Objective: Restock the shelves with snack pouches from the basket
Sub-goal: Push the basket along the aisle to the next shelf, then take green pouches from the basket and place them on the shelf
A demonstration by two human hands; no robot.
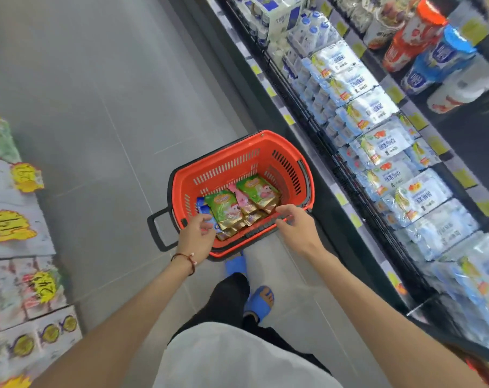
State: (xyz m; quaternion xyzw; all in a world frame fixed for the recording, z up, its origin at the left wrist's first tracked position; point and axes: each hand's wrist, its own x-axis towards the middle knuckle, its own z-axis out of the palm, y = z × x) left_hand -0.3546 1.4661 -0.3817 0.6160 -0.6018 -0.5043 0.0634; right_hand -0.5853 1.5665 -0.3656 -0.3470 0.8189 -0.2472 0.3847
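An orange basket (237, 155) with black rim and handle stands on the grey floor beside the shelves. Inside lie several green-and-gold snack pouches (225, 207), a pink pouch (239, 196) between them, and a blue pouch (204, 210) at the left. My left hand (197, 236) hovers over the basket's near left rim, fingers curled apart, holding nothing. My right hand (296, 228) hangs over the near right rim, fingers spread, also holding nothing. Both hands sit just above the pouches; I cannot tell if either touches one.
A chilled shelf unit (377, 141) on the right holds wrapped white-and-blue multipacks and tubs above. Stacked cartons with yellow price tags (22, 177) line the left. My feet in blue slippers (261, 301) stand just behind the basket on the floor.
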